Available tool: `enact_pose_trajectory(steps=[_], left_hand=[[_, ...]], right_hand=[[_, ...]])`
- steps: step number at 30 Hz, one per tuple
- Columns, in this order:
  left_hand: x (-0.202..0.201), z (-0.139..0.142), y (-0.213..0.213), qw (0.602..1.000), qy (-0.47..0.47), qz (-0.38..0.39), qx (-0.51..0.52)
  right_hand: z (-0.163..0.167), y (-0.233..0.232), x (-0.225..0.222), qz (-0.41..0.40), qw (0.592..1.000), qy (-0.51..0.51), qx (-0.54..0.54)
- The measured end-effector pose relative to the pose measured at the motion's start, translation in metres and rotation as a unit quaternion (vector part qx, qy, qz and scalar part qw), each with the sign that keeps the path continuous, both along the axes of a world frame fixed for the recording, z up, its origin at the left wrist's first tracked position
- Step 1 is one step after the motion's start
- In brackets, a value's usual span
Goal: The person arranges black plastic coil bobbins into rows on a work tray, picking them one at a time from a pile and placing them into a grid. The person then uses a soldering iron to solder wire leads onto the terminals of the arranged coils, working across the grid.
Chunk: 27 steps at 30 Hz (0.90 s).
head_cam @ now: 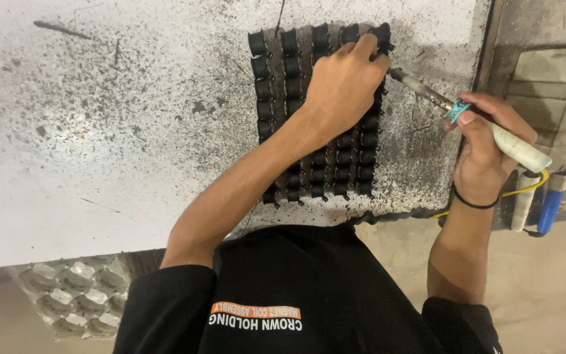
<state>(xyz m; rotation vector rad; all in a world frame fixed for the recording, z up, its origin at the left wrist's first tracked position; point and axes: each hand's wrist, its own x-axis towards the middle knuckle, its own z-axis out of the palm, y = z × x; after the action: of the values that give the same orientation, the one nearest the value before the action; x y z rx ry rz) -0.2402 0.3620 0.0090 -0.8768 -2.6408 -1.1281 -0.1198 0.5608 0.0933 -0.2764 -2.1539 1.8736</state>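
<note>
black short-sleeved shirt | orange-and-white chest print | thin black band on right wrist
</note>
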Motion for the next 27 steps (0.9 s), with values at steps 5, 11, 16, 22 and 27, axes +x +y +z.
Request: enact_pose_trajectory(steps=[5,11,16,22,27], left_hand=[[0.001,0.005,0.005,1.000,0.007,-0.004,-0.018],[0.002,0.001,0.009,1.000,-0.004,-0.015,-0.010],[-0.001,0.019,0.002,1.000,-0.003,-0.010,0.016],[0.001,0.088,-0.035,0.992,0.054,0.006,0.110],[-0.029,0.093,-0.026,0.984,0.132,0.056,0.104]], right_hand=[[0.034,-0.011,-0.014,0.045,0.990,-0.056,0.122],[0.054,-0.025,-0.032,0.079,0.974,-0.049,0.204],[0.049,-0.013,-0.027,0.091,0.977,-0.060,0.181],[0.017,-0.001,-0.013,-0.051,0.997,-0.014,-0.063],[-0.012,0.006,-0.017,-0.038,0.995,0.025,-0.091]])
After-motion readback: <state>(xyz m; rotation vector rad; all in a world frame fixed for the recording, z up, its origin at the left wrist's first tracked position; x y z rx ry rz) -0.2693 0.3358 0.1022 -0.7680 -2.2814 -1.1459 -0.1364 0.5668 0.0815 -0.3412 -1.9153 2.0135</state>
